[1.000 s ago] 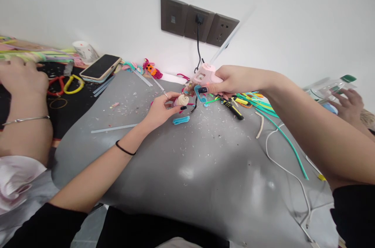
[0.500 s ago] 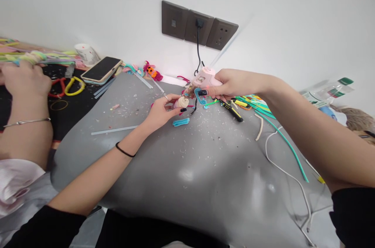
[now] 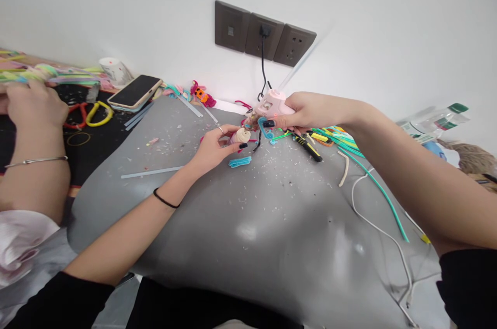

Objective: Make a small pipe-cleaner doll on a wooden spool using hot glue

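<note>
Between the thumb and fingers of my left hand [image 3: 215, 148] is a small cream-coloured coiled piece [image 3: 243, 135]. My right hand [image 3: 297, 111] is closed around a pink hot glue gun [image 3: 274, 103], and a clear glue stick [image 3: 301, 66] juts out of its back end. The gun's nozzle end points down towards the coiled piece; whether they touch I cannot tell. A blue fuzzy curl [image 3: 265, 128] shows by my right thumb. Just below my left fingertips a folded blue pipe-cleaner bundle [image 3: 239, 162] lies on the grey table cover [image 3: 217, 215].
A yellow-and-black tool [image 3: 308, 147] and green pipe cleaners [image 3: 382, 194] lie to the right, near a white cable [image 3: 363, 210] and a plastic bottle [image 3: 438, 123]. At left are a phone [image 3: 135, 91], scissors [image 3: 99, 114], a paper cup [image 3: 115, 72] and another person's hand [image 3: 37, 103].
My hands, the glue gun and the coiled piece stay almost still. The other person's hand at left has shifted very slightly.
</note>
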`<action>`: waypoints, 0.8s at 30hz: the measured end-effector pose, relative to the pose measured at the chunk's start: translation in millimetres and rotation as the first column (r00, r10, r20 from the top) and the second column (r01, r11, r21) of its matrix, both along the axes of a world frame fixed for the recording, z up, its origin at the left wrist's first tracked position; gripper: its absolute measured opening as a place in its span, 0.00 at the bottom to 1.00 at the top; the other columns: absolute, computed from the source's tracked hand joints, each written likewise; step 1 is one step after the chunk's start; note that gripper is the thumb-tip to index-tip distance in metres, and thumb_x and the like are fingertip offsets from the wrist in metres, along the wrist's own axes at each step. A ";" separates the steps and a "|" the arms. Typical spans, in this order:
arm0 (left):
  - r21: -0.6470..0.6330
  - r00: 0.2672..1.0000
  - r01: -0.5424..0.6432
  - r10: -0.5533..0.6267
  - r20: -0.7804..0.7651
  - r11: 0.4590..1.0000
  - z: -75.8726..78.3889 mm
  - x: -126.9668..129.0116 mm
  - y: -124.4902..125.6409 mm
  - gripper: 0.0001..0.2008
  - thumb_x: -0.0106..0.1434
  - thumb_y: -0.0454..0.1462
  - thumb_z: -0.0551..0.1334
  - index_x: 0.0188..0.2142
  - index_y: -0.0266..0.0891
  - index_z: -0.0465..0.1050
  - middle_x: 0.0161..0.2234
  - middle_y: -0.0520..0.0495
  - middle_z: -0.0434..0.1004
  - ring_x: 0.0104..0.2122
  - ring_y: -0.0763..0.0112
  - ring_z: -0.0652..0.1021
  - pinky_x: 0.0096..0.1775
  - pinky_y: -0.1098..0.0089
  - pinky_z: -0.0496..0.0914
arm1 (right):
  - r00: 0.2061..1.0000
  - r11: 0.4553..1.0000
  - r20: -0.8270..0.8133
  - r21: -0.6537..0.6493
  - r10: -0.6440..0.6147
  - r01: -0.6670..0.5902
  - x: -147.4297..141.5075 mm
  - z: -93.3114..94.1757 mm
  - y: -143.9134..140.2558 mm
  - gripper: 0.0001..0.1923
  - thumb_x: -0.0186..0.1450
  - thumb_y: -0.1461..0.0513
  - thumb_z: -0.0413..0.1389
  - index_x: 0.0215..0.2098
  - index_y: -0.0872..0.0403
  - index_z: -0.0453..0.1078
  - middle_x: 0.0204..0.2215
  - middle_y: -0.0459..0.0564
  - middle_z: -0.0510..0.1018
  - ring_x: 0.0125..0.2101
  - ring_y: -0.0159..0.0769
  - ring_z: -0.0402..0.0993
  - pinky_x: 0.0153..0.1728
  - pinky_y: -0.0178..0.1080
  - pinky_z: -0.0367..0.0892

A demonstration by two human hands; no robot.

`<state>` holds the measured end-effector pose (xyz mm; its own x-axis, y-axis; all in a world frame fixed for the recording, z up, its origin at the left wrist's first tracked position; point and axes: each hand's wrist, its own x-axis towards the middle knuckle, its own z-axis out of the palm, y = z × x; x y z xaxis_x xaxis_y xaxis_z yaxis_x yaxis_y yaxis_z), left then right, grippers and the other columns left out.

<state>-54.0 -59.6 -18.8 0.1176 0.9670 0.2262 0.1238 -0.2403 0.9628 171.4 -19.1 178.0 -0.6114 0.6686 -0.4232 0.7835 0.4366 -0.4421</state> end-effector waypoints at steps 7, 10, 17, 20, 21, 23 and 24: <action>-0.007 1.000 -0.003 0.003 -0.002 1.000 1.2 0.1 -0.7 0.23 0.54 0.46 0.71 0.48 0.40 0.79 0.49 0.42 0.84 0.51 0.55 0.80 0.51 0.56 0.76 | 1.000 1.000 -0.017 0.014 -0.018 0.018 -0.3 1.5 -3.2 0.22 0.69 0.46 0.57 0.26 0.51 0.63 0.21 0.43 0.65 0.23 0.31 0.61 0.23 0.36 0.56; -0.008 1.000 -0.002 0.002 -0.015 1.000 1.5 0.0 -0.5 0.24 0.55 0.47 0.71 0.49 0.40 0.79 0.49 0.41 0.84 0.51 0.55 0.80 0.51 0.56 0.76 | 1.000 1.000 -0.016 0.017 -0.018 0.018 -0.4 1.4 -2.9 0.22 0.69 0.46 0.57 0.27 0.51 0.64 0.21 0.43 0.66 0.23 0.31 0.62 0.23 0.36 0.56; 0.004 1.000 -0.005 0.005 -0.001 1.000 0.7 0.0 0.0 0.23 0.55 0.47 0.71 0.48 0.41 0.79 0.48 0.42 0.84 0.51 0.55 0.81 0.51 0.57 0.77 | 1.000 1.000 -0.019 0.011 -0.023 0.024 -0.1 1.0 -2.9 0.21 0.69 0.46 0.57 0.26 0.51 0.63 0.20 0.43 0.65 0.22 0.31 0.61 0.23 0.36 0.56; 0.008 1.000 -0.002 0.002 0.005 1.000 0.6 0.1 -0.1 0.23 0.54 0.46 0.71 0.48 0.41 0.79 0.48 0.42 0.84 0.51 0.55 0.81 0.51 0.57 0.77 | 0.999 0.999 -0.008 0.016 -0.036 0.036 0.3 0.9 -2.8 0.22 0.69 0.47 0.57 0.25 0.51 0.62 0.20 0.43 0.65 0.22 0.31 0.61 0.23 0.36 0.56; 0.008 1.000 -0.001 0.001 0.006 1.000 0.6 0.1 -0.2 0.23 0.54 0.46 0.71 0.48 0.41 0.79 0.48 0.42 0.84 0.51 0.55 0.81 0.51 0.57 0.77 | 0.999 0.999 -0.006 0.017 -0.039 0.039 0.4 0.9 -2.7 0.22 0.69 0.47 0.58 0.25 0.51 0.62 0.20 0.43 0.65 0.22 0.31 0.61 0.23 0.36 0.56; 0.007 1.000 0.000 0.000 0.008 1.000 0.6 0.1 -0.3 0.23 0.54 0.46 0.71 0.48 0.41 0.79 0.48 0.42 0.84 0.50 0.56 0.81 0.51 0.57 0.77 | 0.999 0.999 -0.003 0.016 -0.044 0.044 0.4 1.4 -2.9 0.22 0.69 0.47 0.58 0.25 0.51 0.62 0.20 0.43 0.65 0.22 0.31 0.61 0.23 0.36 0.56; 0.006 1.000 -0.002 0.002 0.010 1.000 0.6 0.1 -0.4 0.23 0.54 0.46 0.71 0.48 0.41 0.79 0.48 0.42 0.84 0.50 0.56 0.81 0.51 0.57 0.77 | 0.999 0.999 -0.002 0.016 -0.045 0.045 0.3 1.7 -3.0 0.22 0.69 0.47 0.57 0.25 0.51 0.62 0.20 0.43 0.65 0.22 0.31 0.61 0.23 0.37 0.56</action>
